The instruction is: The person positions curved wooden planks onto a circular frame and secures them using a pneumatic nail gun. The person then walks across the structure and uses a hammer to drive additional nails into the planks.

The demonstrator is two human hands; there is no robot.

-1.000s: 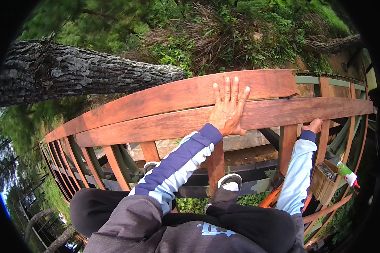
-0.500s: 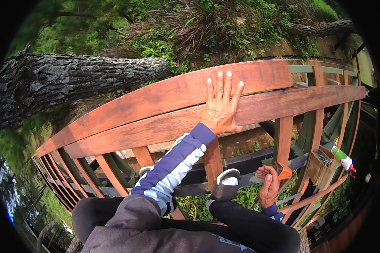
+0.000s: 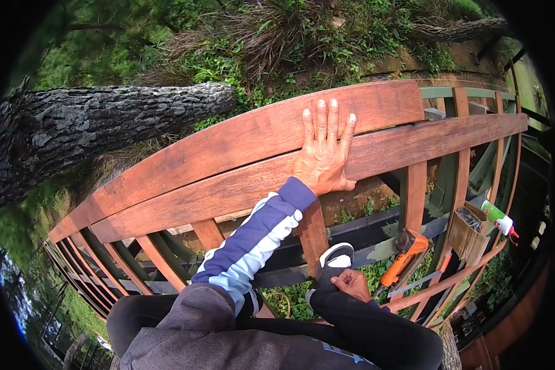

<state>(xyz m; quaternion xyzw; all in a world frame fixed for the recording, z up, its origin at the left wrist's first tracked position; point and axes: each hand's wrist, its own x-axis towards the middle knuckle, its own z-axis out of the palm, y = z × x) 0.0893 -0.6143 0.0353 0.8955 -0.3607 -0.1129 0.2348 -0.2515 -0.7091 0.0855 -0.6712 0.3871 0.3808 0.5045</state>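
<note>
My left hand [image 3: 322, 163] lies flat with spread fingers across two long reddish-brown boards. Its fingers reach over the seam onto the far board [image 3: 246, 132], while the palm rests on the near board [image 3: 228, 188]. My right hand [image 3: 353, 283] is beside my shoe [image 3: 337, 254], over my dark trouser leg. Its thumb and fingers are pinched together; whatever may be between them is too small to make out. An orange and black power tool [image 3: 404, 256] lies just right of that hand, next to a wooden slat [image 3: 414, 197].
A cardboard box [image 3: 467, 237] and a white-green bottle with a red tip [image 3: 499, 221] sit at the right. A saw-like metal blade [image 3: 420, 285] is near the power tool. Gaps show between the slats below the boards. A thick tree trunk [image 3: 114, 123] stands far left.
My right hand has moved left and nearer to me, from beside the power tool to beside my shoe, and its fingers have closed. My left hand stays on the boards.
</note>
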